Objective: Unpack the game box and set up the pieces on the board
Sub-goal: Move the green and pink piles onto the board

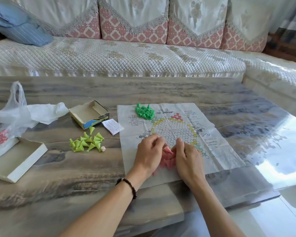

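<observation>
Hands meet over a creased paper game board (pixel 176 127) spread on a marbled table (pixel 161 89), and between them we see a heap of pink cone pieces (pixel 167 158) lying on the board's near edge. Our left hand (pixel 149 153), a dark bead bracelet (pixel 130 186) on its wrist, curls its fingers at the left of the heap; our right hand (pixel 188 155) curls in from the right. Whether each hand actually pinches a pink piece we cannot tell, since the fingertips are hidden against the pile.

A cluster of dark green cone pieces (pixel 144 112) sits on the board's far left corner. Off the board, to the left, light green cone pieces (pixel 87 141) lie scattered on the table, with a small pale die (pixel 103 148) just beside them. Farther left and beyond stands the open game box (pixel 90 114), a small printed slip (pixel 112 126) near it. The box lid (pixel 15 161) rests at the near left, partly under a clear plastic bag (pixel 12 115). A quilted sofa (pixel 109 55) runs along the far side.
</observation>
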Demonstrator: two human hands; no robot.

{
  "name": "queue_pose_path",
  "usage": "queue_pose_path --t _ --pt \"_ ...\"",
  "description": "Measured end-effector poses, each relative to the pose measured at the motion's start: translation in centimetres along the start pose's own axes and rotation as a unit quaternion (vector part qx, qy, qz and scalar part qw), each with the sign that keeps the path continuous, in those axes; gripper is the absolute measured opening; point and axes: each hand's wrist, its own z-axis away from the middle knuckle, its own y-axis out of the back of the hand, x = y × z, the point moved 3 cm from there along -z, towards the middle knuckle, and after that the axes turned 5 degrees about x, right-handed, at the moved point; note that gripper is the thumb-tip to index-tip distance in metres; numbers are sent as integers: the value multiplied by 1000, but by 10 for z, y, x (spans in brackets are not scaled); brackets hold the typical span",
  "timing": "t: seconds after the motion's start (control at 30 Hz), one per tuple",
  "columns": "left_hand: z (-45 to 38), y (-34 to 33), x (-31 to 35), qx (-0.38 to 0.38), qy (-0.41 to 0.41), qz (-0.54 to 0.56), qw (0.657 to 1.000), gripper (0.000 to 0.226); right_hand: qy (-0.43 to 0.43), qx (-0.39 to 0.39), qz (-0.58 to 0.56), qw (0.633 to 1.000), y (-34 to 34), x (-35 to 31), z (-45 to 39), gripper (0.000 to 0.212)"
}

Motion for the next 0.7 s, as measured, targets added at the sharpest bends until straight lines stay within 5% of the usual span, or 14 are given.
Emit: queue_pose_path --t 0.17,0.27,0.47,0.7 --pt "-5 25 6 -71 -29 -56 996 27 9 -34 -18 999 23 4 -4 49" --pt "-6 38 13 -117 -99 -179 972 24 38 -57 26 997 37 9 -1 42" --pt "-6 41 17 -235 -111 -349 900 86 29 -122 33 992 43 6 3 36" --pt "1 30 18 -290 -113 -373 874 99 -7 -163 -16 986 33 0 6 47"
